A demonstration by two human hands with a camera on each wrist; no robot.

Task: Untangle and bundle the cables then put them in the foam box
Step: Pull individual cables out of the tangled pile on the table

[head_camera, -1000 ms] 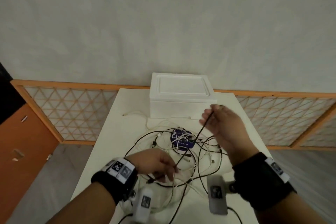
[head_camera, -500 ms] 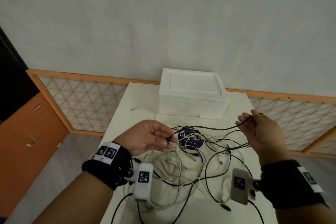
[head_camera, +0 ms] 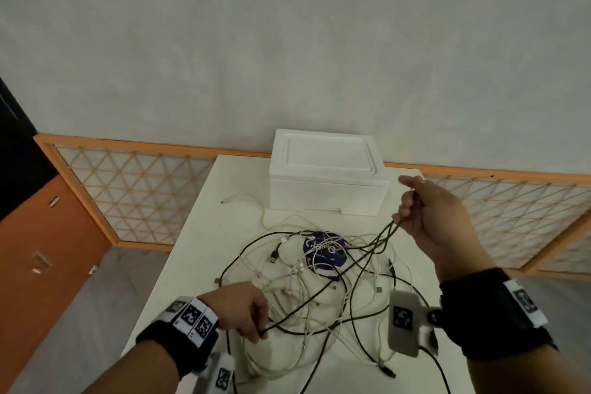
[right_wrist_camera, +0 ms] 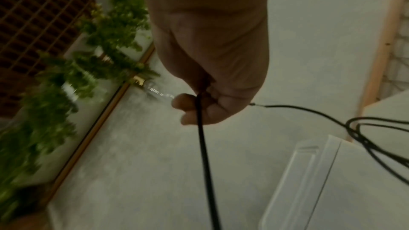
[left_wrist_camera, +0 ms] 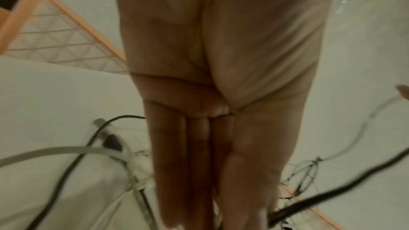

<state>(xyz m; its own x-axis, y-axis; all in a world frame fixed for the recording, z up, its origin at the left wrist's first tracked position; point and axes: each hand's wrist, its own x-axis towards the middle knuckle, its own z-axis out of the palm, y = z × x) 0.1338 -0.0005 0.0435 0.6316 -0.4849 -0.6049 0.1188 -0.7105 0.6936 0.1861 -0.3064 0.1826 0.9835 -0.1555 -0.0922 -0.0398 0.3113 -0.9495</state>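
Since a moment ago, the left hand (head_camera: 243,310) has dropped near the tabletop (head_camera: 198,233) while the right hand (head_camera: 428,214) rose beside the foam box (head_camera: 326,182), both sets of fingers clamped on the black cable (head_camera: 323,289), drawing it free of the tangle.

Quick count: one white foam box (head_camera: 326,181) with its lid on, one table (head_camera: 204,233), one round dark blue disc (head_camera: 324,253) under the mess, two hands, each wearing one black wrist strap. Cables are both black and white ones in one tangled pile (head_camera: 319,294), too knotted to count exactly.
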